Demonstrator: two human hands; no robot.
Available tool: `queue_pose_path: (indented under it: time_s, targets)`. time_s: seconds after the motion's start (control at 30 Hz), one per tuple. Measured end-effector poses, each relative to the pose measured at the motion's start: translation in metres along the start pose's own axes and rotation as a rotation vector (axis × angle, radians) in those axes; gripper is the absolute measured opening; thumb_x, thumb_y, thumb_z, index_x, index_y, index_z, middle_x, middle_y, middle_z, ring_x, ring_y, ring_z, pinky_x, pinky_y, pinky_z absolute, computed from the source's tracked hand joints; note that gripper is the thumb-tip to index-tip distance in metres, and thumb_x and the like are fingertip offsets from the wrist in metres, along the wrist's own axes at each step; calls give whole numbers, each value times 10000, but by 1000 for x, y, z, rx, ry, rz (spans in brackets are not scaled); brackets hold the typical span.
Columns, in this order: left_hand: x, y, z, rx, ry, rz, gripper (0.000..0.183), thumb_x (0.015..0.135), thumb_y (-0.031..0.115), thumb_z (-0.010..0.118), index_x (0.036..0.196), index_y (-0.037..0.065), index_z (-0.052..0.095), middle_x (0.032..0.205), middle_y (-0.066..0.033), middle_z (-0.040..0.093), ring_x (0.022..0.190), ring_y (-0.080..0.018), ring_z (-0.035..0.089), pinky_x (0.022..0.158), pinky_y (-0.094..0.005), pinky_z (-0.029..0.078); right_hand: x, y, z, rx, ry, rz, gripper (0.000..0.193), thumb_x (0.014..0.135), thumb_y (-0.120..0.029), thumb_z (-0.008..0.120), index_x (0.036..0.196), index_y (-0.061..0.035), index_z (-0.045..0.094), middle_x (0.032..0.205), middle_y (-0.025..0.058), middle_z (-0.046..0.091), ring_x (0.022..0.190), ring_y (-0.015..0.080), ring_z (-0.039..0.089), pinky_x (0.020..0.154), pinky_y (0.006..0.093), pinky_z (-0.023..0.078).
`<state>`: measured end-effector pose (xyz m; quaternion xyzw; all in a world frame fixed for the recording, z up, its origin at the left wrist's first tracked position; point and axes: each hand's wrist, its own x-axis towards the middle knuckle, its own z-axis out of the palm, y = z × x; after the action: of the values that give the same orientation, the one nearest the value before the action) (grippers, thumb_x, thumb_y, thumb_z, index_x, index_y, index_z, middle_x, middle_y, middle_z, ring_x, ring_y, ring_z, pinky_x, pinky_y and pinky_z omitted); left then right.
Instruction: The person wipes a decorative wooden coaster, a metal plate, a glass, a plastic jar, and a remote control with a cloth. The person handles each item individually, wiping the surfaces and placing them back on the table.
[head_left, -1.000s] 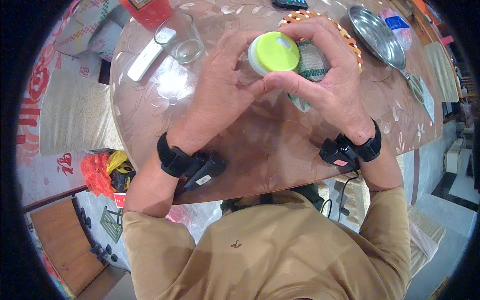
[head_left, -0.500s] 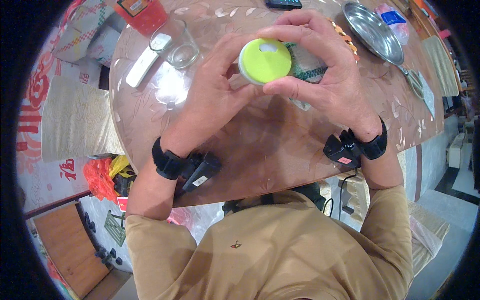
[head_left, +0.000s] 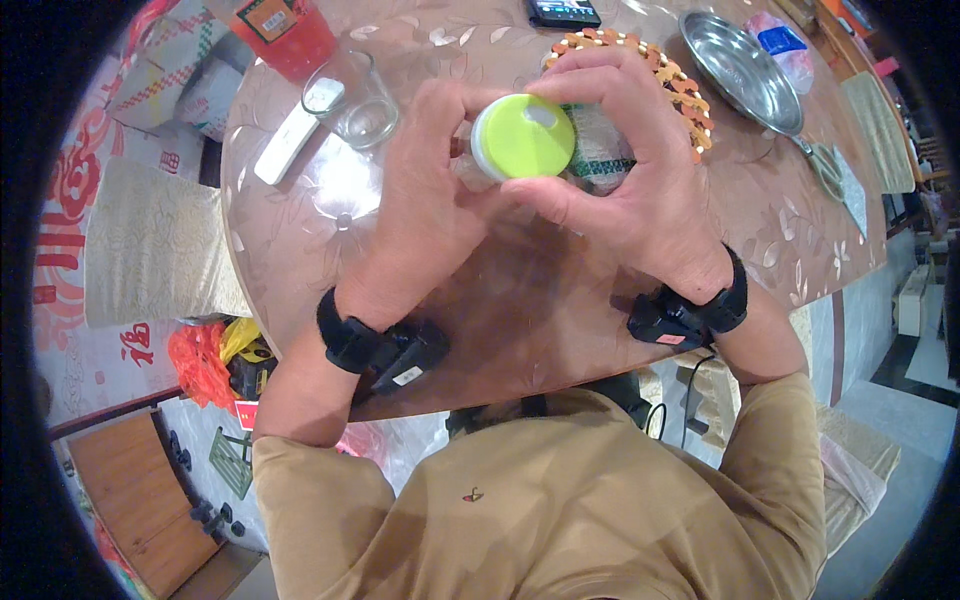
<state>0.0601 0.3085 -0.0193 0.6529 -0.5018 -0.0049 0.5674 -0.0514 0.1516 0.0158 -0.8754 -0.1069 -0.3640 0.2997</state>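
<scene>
Between my hands is a round lime-green lid (head_left: 527,137) with a pale rim and a small whitish spot near its top edge. The container under it is mostly hidden. My left hand (head_left: 428,170) is closed round its left side, below the lid. From the right, the thumb and fingers of my right hand (head_left: 640,165) curl to the lid's rim, gripping it. A clear packet with green print (head_left: 603,150) lies on the table, partly behind my right hand. Left of my left hand stands an empty clear glass (head_left: 362,110).
Far left stands a container of red liquid (head_left: 290,40), near a long white object (head_left: 288,145). Beyond my right hand lie an orange beaded mat (head_left: 690,105), a steel dish (head_left: 740,70), scissors (head_left: 828,172) and a plastic bag (head_left: 785,50). A phone (head_left: 565,11) rests at the far edge.
Both hands and the lidded container have moved slightly nearer to me and left. The lid has turned a little, its whitish spot shifting right. More of the beaded mat shows.
</scene>
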Motion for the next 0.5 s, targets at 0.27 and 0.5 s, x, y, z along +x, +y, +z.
queue_pose_path:
  time_s: [0.27, 0.5]
  targets:
    - [-5, 11, 3, 37, -45, -60, 483, 789, 99, 780, 1167, 40, 484, 1089, -107, 547, 991, -235, 578, 802, -336, 491, 3, 0, -1, 98, -2, 26, 438, 703, -253, 826, 1060, -67, 653, 973, 124, 652, 908, 308, 637, 822, 388, 510]
    - [-5, 9, -1, -148, -200, -142, 597, 832, 123, 761, 1325, 47, 434, 1225, -111, 539, 1119, -215, 562, 940, -333, 468, 6, 6, -7, 148, -50, 7, 469, 705, -271, 832, 1089, -65, 659, 994, 123, 656, 951, 306, 637, 846, 382, 505]
